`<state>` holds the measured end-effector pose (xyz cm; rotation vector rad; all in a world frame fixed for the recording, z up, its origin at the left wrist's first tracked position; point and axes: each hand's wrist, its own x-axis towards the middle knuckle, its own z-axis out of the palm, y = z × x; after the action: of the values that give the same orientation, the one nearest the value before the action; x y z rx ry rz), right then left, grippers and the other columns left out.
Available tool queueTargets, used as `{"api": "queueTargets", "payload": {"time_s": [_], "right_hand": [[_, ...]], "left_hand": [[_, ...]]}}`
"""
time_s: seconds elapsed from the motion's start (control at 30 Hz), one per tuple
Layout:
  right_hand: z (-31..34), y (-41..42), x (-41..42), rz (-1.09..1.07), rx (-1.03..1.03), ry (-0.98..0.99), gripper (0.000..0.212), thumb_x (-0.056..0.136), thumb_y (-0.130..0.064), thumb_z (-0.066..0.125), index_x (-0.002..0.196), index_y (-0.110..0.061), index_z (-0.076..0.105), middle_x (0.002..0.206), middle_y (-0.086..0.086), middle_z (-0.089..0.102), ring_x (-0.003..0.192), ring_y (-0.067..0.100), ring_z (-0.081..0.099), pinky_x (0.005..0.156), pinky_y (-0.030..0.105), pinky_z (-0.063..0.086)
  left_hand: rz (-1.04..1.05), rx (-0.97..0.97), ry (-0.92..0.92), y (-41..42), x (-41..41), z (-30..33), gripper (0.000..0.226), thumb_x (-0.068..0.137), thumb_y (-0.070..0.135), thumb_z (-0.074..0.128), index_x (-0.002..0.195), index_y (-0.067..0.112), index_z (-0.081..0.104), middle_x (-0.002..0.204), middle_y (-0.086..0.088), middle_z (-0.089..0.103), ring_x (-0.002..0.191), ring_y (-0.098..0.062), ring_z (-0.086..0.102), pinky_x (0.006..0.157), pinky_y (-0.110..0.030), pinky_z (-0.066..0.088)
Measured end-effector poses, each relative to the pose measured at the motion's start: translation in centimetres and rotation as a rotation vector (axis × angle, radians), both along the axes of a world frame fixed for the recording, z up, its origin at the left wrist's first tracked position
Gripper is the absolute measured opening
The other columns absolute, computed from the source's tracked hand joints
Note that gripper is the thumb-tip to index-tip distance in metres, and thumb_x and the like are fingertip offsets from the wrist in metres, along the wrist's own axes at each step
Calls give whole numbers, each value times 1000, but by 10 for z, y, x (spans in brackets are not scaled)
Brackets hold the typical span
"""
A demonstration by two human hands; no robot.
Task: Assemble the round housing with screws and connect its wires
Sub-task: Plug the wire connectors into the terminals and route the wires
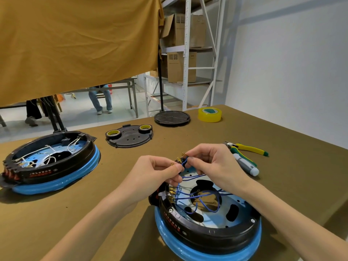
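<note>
Both hands up over the near round housing (208, 221), black ring on a blue base, sitting at the near right of the brown surface (120, 185). Left hand (158, 171) pinching blue wires (190, 177) with a small brass terminal showing at the fingertips. Right hand (212, 162) pinching the same bundle from the other side, brass connectors (183, 155) poking up between thumb and forefinger. Wires looping down from both grips into the open housing, running to a row of brass terminals (172, 193) on its left inner wall and curling across the central opening.

Off to the far left, a second housing (50, 162), same black and blue, white wires tangled inside. Between the two and farther back, a black cover plate (130, 138) lying flat with two tape rolls (130, 129) resting on it. Farther right, another dark round plate (172, 117) at the far edge, and beside it a yellow tape roll (210, 114). Right of the hands, yellow-handled pliers (246, 148) and a grey-and-white screwdriver (245, 164), lying close together.
</note>
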<state>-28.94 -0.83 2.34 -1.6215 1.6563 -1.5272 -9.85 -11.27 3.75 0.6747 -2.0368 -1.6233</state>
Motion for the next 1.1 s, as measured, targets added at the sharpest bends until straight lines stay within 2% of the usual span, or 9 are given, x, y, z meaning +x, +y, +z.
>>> {"api": "queueTargets", "payload": {"time_s": [0.13, 0.23, 0.4, 0.53, 0.63, 0.77, 0.87, 0.97, 1.1], "right_hand": [[4, 1, 6, 34, 68, -22, 5, 96, -9, 70, 100, -7, 73, 79, 6, 77, 61, 4, 66, 56, 16, 49], [7, -1, 9, 34, 109, -49, 9, 97, -14, 70, 95, -6, 73, 73, 6, 75, 55, 6, 62, 51, 16, 46], [12, -4, 15, -39, 83, -40, 8, 95, -15, 73, 88, -12, 76, 71, 5, 75, 51, 9, 59, 51, 17, 47], [13, -4, 15, -30, 131, -67, 4, 92, -10, 75, 93, -9, 79, 69, 0, 75, 51, 7, 59, 50, 16, 47], [17, -1, 8, -47, 218, -146, 7, 93, -8, 74, 94, -5, 80, 64, -1, 73, 46, 7, 52, 44, 13, 39], [20, -3, 5, 7, 524, -54, 9, 94, -12, 74, 95, -7, 81, 72, 7, 75, 49, 6, 57, 43, 16, 41], [19, -10, 8, 9, 570, 30, 7, 93, -10, 74, 96, -6, 78, 75, 10, 77, 50, 9, 61, 44, 19, 47], [20, -17, 10, -2, 597, 39, 7, 92, -11, 75, 89, -4, 78, 74, 11, 77, 54, 11, 63, 47, 20, 50], [23, -25, 12, -19, 623, 8, 9, 92, -11, 76, 90, -2, 77, 71, 10, 75, 54, 11, 64, 48, 20, 51]], "left_hand": [[-54, -111, -52, 0, 1, -3, 14, 96, 30, 72, 89, 28, 83, 84, 1, 81, 84, -8, 77, 73, -11, 54], [-74, -194, -63, -1, 3, -4, 14, 96, 32, 72, 89, 27, 84, 82, 4, 80, 82, -6, 75, 72, -11, 53], [-29, -346, -51, -2, 0, -9, 19, 94, 42, 71, 84, 31, 83, 75, -1, 76, 67, -18, 66, 62, -24, 50], [-76, -424, -99, -3, 1, -12, 26, 94, 55, 65, 89, 35, 81, 79, 4, 75, 74, -16, 67, 65, -32, 52], [63, -384, -54, -18, 3, -12, 32, 102, 49, 52, 94, 31, 78, 85, 15, 75, 81, 2, 67, 69, -24, 50], [209, -360, -68, -31, 0, -25, 23, 106, 27, 52, 99, 31, 73, 92, 15, 72, 87, 14, 60, 73, -13, 42], [188, -296, -71, -31, -3, -39, 18, 105, 26, 55, 104, 32, 71, 102, 14, 72, 91, 10, 63, 72, -13, 49], [141, -195, -15, -27, -5, -48, 16, 104, 25, 57, 111, 29, 71, 99, 10, 75, 89, 4, 69, 66, -13, 54], [139, -194, 29, -26, -5, -52, 17, 104, 25, 59, 112, 31, 72, 96, 16, 77, 91, 2, 71, 68, -13, 54]]}}
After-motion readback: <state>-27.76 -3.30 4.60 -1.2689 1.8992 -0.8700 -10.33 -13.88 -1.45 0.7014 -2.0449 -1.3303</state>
